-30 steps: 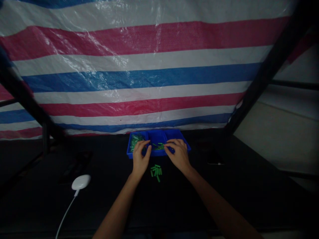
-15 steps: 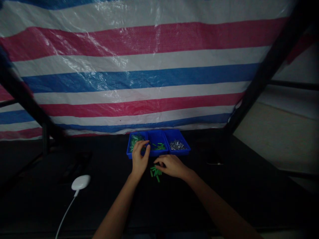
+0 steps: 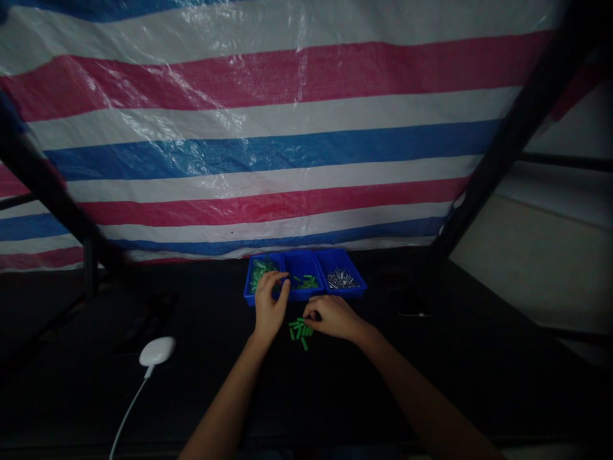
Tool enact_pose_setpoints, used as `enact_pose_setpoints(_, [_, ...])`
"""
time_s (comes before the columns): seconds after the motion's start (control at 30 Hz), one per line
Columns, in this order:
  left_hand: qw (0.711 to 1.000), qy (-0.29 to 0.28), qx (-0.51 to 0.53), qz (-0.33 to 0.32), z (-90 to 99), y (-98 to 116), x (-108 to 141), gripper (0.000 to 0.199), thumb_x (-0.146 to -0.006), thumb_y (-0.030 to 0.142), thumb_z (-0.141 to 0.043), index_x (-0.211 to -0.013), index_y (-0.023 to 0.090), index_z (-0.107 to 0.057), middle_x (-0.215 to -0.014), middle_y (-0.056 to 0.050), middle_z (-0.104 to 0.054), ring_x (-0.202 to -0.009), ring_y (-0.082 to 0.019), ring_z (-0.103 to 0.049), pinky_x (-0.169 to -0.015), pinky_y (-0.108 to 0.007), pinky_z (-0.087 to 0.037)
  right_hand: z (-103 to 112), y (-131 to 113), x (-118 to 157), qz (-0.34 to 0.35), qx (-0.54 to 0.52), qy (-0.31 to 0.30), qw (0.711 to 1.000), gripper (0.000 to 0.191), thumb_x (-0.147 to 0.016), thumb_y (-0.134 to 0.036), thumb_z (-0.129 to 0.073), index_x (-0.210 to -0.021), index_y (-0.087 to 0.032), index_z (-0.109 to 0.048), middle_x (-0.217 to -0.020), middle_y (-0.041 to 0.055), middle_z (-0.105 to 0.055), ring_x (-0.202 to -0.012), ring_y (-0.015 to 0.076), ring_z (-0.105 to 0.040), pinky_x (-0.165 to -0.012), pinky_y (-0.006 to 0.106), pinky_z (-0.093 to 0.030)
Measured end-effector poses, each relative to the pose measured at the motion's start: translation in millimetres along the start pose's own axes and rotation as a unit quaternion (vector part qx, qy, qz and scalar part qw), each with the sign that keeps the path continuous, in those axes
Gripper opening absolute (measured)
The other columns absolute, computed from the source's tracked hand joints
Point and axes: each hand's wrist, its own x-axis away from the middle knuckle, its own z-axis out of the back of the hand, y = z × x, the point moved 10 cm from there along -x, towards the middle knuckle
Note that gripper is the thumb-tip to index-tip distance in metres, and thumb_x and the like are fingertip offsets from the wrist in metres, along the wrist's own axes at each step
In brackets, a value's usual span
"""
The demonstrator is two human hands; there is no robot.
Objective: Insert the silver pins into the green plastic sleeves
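Near edge: both my forearms extend over the dark tabletop (image 3: 306,409). To the left, apart from my arm, lies a white rounded device (image 3: 158,351) with a white cable (image 3: 125,410) running toward me.

Ahead of it, between my hands, is a small loose pile of green pieces (image 3: 299,329); one piece lies at its near side. My right hand (image 3: 335,317) is at the right side of this pile, fingers curled and fingertips at the pieces. Whether a piece is gripped cannot be told.

My left hand (image 3: 270,310) is at the front of the blue tray (image 3: 305,295), index finger and thumb bent toward each other near the middle compartment. Whether anything is pinched there cannot be told.

Tray contents, left to right: translucent green material (image 3: 261,266), partly behind my left hand; a few short green pieces (image 3: 307,282); thin metal parts (image 3: 340,279).

Step in hand, as judged: fingertip work at the loose pile. Separating a single piece calls for a light pinch that leaves its neighbours undisturbed; the dim light makes close aim necessary.

Far side: a striped sheet (image 3: 287,153) hangs behind the tray.
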Motion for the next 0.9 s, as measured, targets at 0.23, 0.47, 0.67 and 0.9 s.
enact_pose_setpoints(0.23, [1.000,-0.005,-0.001,0.002,-1.5,-0.5,-0.2,0.015,-0.084,0.024,-0.052,-0.093,0.020,-0.062,-0.096,-0.006,-0.057,-0.092,-0.018,-0.054,-0.082,-0.033,-0.045,8.1,-1.5,-0.6,-0.013,-0.013,0.030,0.999,0.007,-0.072,-0.022,-0.061,-0.071,-0.024,-0.067,-0.070,-0.0032,-0.065,-0.064,0.0121,-0.058,-0.057,0.022,-0.036])
enact_pose_setpoints(0.47, [1.000,-0.008,0.003,-0.002,-1.4,0.9,-0.2,0.016,-0.084,0.027,-0.051,-0.092,0.019,-0.062,-0.092,-0.006,-0.060,-0.089,-0.018,-0.056,-0.080,-0.033,-0.045,32.5,15.3,-2.4,-0.049,-0.182,0.124,0.974,0.010,-0.075,-0.027,-0.060,-0.075,-0.019,-0.067,-0.070,-0.0007,-0.062,-0.050,0.0083,-0.048,-0.050,0.021,-0.036])
enact_pose_setpoints(0.67, [0.999,-0.048,-0.011,-0.015,-8.7,7.6,0.9,0.017,-0.084,0.031,-0.051,-0.086,0.019,-0.063,-0.080,-0.005,-0.062,-0.077,-0.017,-0.056,-0.074,-0.032,-0.043,39.0,37.2,-1.3,-0.086,-0.333,0.199,0.918,0.018,-0.074,-0.034,-0.061,-0.079,-0.018,-0.065,-0.067,0.0002,-0.062,-0.050,0.0093,-0.047,-0.047,0.022,-0.038])
enact_pose_setpoints(0.9, [0.991,-0.106,-0.052,-0.067,-24.1,21.6,8.6,0.015,-0.083,0.030,-0.054,-0.084,0.019,-0.064,-0.076,-0.004,-0.063,-0.073,-0.016,-0.056,-0.073,-0.032,-0.040,20.2,40.2,-5.4,-0.104,-0.445,0.176,0.872,0.025,-0.070,-0.042,-0.064,-0.078,-0.018,-0.064,-0.064,-0.0008,-0.060,-0.044,0.0073,-0.047,-0.041,0.020,-0.037])
